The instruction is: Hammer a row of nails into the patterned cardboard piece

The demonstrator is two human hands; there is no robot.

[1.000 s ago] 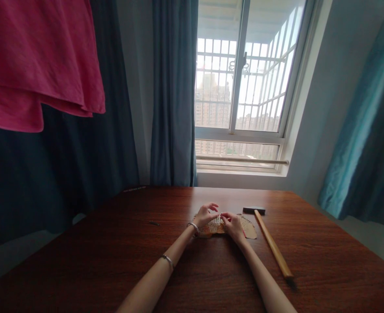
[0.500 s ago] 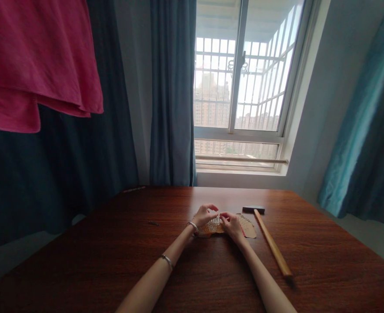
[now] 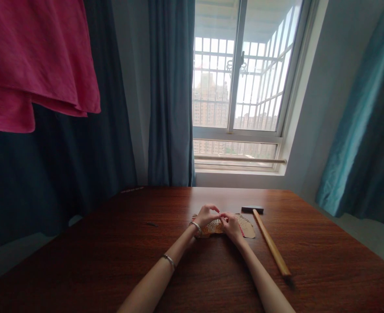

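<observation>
A tan, fan-shaped flat piece (image 3: 248,230) with a patterned surface and rows of thin, dark, nail-like pins lies on the table. Above its middle, my left hand (image 3: 208,214) bends its index finger and thumb towards my right hand's fingertips. My right hand (image 3: 231,226) pinches at the same spot, close over the pins. Whatever sits between the fingertips is too small to name. Parts of the tan piece are hidden beneath both hands. A hammer (image 3: 272,243) with a wooden handle and black head lies to the right of my right hand.
The brown wooden table (image 3: 90,261) reaches towards the window (image 3: 237,132). A small dark object (image 3: 152,224) lies left of my hands. A pink cloth (image 3: 41,65) hangs at upper left, before dark blue curtains (image 3: 170,108).
My fingertips have drawn slightly closer together over the tan piece. The whole view has shifted a little; the hammer and the tan piece rest in place.
</observation>
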